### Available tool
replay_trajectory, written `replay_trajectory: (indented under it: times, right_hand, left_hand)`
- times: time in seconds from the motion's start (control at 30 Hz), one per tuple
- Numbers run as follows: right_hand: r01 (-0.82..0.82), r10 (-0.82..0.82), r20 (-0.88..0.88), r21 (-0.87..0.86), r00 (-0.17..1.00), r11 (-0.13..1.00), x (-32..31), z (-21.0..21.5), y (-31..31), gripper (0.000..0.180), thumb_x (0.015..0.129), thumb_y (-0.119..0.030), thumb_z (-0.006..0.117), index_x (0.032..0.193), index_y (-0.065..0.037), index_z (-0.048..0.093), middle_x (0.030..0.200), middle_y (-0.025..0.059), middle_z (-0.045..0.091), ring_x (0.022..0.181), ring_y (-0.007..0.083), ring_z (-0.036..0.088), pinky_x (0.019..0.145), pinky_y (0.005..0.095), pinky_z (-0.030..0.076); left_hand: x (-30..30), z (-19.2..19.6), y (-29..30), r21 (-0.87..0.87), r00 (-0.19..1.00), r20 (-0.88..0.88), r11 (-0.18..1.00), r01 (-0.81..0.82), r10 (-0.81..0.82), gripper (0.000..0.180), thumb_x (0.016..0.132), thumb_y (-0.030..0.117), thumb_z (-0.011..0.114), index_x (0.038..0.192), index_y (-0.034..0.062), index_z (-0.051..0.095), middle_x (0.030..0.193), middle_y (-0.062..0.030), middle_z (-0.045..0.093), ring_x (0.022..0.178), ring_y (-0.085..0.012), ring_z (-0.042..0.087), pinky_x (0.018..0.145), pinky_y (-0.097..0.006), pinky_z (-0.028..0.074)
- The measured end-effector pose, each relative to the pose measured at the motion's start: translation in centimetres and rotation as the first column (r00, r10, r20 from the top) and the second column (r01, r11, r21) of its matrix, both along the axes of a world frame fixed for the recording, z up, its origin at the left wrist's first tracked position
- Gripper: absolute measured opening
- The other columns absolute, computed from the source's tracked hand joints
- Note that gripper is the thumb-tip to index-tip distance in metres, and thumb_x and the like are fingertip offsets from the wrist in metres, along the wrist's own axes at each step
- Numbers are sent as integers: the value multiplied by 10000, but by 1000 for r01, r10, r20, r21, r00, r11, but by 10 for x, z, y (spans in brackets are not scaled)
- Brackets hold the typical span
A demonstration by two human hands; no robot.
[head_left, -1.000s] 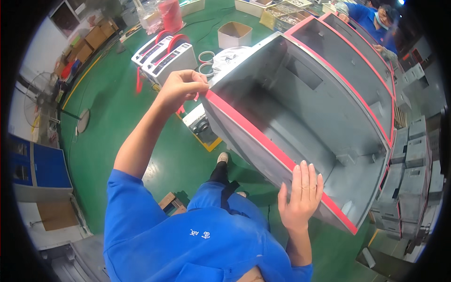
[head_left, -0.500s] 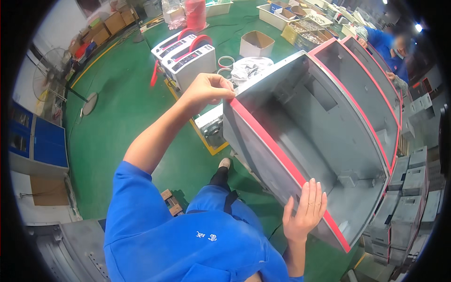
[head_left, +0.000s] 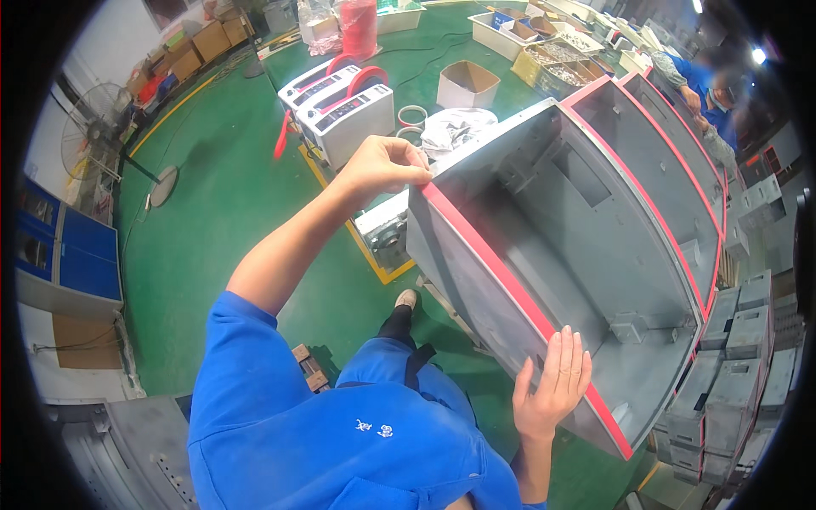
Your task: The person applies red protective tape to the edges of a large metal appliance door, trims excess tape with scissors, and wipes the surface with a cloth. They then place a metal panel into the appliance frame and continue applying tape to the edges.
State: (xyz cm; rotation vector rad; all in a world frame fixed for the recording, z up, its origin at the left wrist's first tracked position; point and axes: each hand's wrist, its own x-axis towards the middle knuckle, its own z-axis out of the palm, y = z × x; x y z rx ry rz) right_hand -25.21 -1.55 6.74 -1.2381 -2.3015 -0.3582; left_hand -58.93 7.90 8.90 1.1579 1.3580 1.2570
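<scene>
A deep grey metal cabinet, open side up, lies in front of me. Red tape runs along its near rim. At the upper-left corner my left hand is closed in a pinch, thumb and fingertips on the end of that tape. My right hand lies open over the lower part of the same rim, fingers stretched out together across the tape and pointing away from me. Its palm rests against the cabinet's near edge.
More red-edged grey cabinets stand beyond, with a co-worker in blue beside them. Two white tape dispensers hold red rolls. A cardboard box and white cloth are nearby. Stacked grey cases rise at right.
Both my hands keep nearly the same place and pose on the rim. The view has shifted slightly. At the far right the co-worker's arms and head have moved.
</scene>
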Motion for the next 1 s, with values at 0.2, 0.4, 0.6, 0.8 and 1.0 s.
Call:
replay_trajectory:
  times: [0.2,0.4,0.6,0.8,1.0]
  right_hand:
    - [1,-1,2,8,1000,1000,-1,-1,0,399,782,-122,547,1148,28,499,1169,174,525,1103,313,489,944,446,320]
    - [18,-19,10,28,1000,999,-2,-3,-1,385,799,-120,534,1152,27,494,1171,172,524,1097,312,494,945,440,323]
    - [35,-35,26,16,999,999,-6,-1,1,380,783,-98,534,1138,35,497,1149,182,534,1084,317,500,948,438,320]
    - [60,-60,9,-24,998,998,-6,1,0,415,730,-80,556,1124,33,497,1132,190,539,1064,334,504,941,443,322]
    - [81,-82,-39,-49,996,996,-5,-4,-3,443,717,-68,549,1148,5,477,1147,191,532,1070,347,501,941,454,314]
  left_hand:
    - [1,4,-3,-5,999,-36,1000,-15,15,100,644,49,685,659,12,594,798,-43,580,575,-45,477,439,-170,303]
    - [-1,6,-1,-32,998,-65,999,2,-4,95,644,54,683,658,8,602,792,-41,577,552,-40,462,435,-173,297]
    - [-8,10,5,-76,995,-75,995,65,-71,93,635,71,680,649,19,605,748,-29,590,581,-45,491,467,-173,331]
    - [-10,6,6,-6,987,45,988,155,-155,78,670,56,654,626,20,600,713,-42,617,637,-79,554,569,-213,420]
    - [-12,-4,9,30,966,135,975,218,-221,90,695,-14,649,640,0,579,795,-55,571,759,-117,554,672,-251,435]
